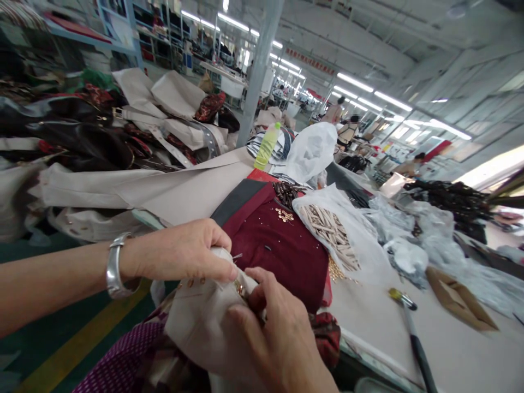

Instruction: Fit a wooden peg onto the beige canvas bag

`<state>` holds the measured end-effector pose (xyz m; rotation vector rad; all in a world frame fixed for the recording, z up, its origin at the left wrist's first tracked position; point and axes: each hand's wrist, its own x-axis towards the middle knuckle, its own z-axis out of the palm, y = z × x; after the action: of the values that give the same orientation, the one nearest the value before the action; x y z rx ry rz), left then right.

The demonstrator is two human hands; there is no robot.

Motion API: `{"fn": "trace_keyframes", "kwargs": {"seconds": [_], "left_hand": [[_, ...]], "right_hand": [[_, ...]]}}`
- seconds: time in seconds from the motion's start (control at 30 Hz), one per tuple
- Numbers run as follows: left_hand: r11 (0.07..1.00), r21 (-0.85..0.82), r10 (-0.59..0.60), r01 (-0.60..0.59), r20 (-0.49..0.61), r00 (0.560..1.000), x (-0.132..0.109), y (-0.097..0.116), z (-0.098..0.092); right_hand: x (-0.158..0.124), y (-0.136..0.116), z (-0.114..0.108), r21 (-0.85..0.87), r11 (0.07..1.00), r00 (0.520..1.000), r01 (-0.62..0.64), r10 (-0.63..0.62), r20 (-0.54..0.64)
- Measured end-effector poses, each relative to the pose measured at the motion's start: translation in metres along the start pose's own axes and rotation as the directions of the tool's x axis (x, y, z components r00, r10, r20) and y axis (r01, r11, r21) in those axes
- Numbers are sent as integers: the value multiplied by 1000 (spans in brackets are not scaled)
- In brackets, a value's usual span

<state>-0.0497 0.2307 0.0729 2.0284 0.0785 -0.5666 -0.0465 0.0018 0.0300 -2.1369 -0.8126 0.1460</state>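
Note:
A beige leather-like piece (pixel 204 319) with small gold studs and a gold metal fitting (pixel 238 287) is held over my lap at the table's near edge. My left hand (pixel 180 248), a silver bangle at its wrist, pinches the upper edge of this piece between thumb and fingers. On the other side, my right hand (pixel 282 327) has its thumb and fingers closed on the same piece, right beside the gold fitting. Its fingertips are partly hidden behind the fold. Just beyond both hands lies a maroon cloth (pixel 262 234) with small gold rings (pixel 285 214) on it.
Right of the cloth are a plastic bag of beige straps (pixel 331 232), loose gold pieces (pixel 336 270), a hammer (pixel 411 322) and an open cardboard box (pixel 462 297). A green bottle (pixel 268 146) stands behind. Dark and beige bags (pixel 82 139) pile up at left.

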Motion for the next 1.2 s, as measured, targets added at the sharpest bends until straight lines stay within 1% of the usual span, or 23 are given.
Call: {"fn": "trace_keyframes", "kwargs": {"seconds": [0.07,0.13,0.2,0.23,0.27,0.37,0.43,0.5,0.57,0.63,0.7,0.8,0.9,0.93,0.97,1.03,1.1,1.13,1.17,1.2], "left_hand": [[1000,-12,1,-1,-1,1000,-2,-2,1],[1000,-26,8,-8,3,1000,-3,-3,3],[1000,4,14,-14,-1,1000,-4,-2,5],[999,33,17,-17,-9,1000,-5,0,6],[998,65,24,-23,-19,1000,-7,2,7],[992,121,47,-41,-43,998,-11,8,11],[988,142,68,-59,-56,996,-13,9,14],[981,181,83,-69,-67,994,-15,9,17],[971,228,92,-71,-84,992,-15,8,20],[962,263,100,-70,-104,990,-16,7,24],[956,285,110,-74,-113,987,-16,7,28],[948,302,136,-97,-110,985,-16,6,33],[952,285,144,-115,-84,986,-15,4,36],[953,278,146,-121,-75,986,-15,3,37],[954,273,149,-125,-69,986,-15,3,37],[955,267,150,-126,-71,986,-14,2,38],[958,262,140,-116,-75,987,-13,2,40],[960,258,136,-112,-76,988,-13,1,41],[961,253,137,-115,-72,988,-13,0,43],[961,248,143,-122,-65,988,-12,-1,44]], "right_hand": [[1,6,2,139,983,992,-117,107,73],[3,12,-3,291,915,958,-279,247,144],[4,15,-11,364,841,915,-401,347,206],[4,16,-14,358,831,903,-425,361,234],[4,16,-17,326,845,901,-425,358,245],[-2,13,-21,160,931,931,-328,290,222],[-6,12,-20,65,957,940,-282,262,218],[-10,11,-18,35,959,932,-282,266,246],[-12,11,-15,88,948,926,-307,276,258],[-15,12,-13,207,911,913,-357,293,284],[-18,14,-10,311,860,894,-405,300,334],[-23,20,-4,384,790,858,-479,329,394],[-28,27,2,469,664,809,-583,420,411],[-29,28,3,491,633,799,-599,429,421],[-30,28,3,504,622,798,-599,419,433],[-31,27,0,517,637,814,-571,360,456],[-31,26,-3,541,628,816,-559,304,491],[-31,26,-4,560,599,804,-572,278,525],[-31,26,-4,578,553,781,-600,250,572],[-31,28,-2,592,489,748,-641,223,626]]}}
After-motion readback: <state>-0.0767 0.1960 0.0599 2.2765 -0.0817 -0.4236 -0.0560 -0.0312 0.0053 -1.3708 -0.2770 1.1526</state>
